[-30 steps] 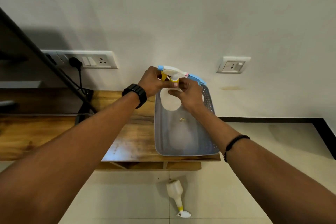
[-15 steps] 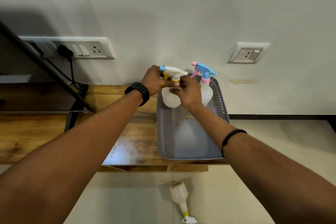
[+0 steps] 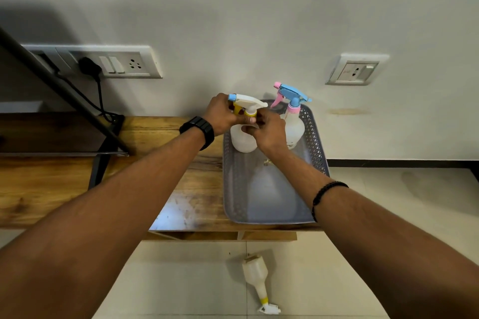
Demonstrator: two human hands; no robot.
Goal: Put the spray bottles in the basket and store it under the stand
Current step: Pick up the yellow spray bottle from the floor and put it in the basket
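Over the basket's (image 3: 315, 142) far end, both hands clasp the yellow-collared spray bottle (image 3: 242, 138): left hand (image 3: 220, 115), right hand (image 3: 268, 131).

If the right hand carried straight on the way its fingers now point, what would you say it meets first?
The right hand points up-left at the neck of the yellow-collared spray bottle, which its fingers already touch. Past that, it would probably meet the left hand on the trigger head; depth is unclear.
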